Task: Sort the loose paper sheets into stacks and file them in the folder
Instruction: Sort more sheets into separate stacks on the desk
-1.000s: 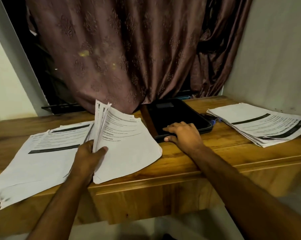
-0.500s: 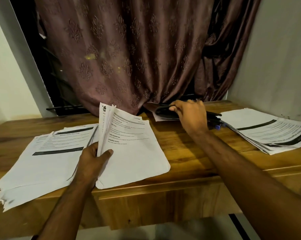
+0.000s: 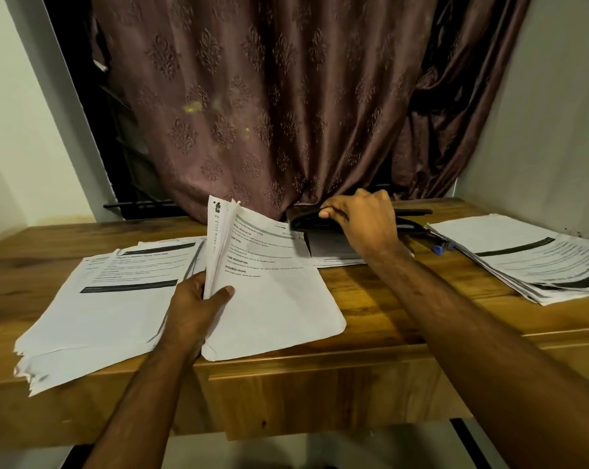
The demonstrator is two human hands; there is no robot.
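While the left hand point(image 3: 198, 299) grips printed sheets point(image 3: 269, 292), the right hand point(image 3: 364, 218) lifts the black folder point(image 3: 311, 221) cover.

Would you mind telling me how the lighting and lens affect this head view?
Head view: dim, warm light; the right hand shades the black folder, hiding its detail; wide-angle bending curves the table edge; small print on the held sheets is unreadable.
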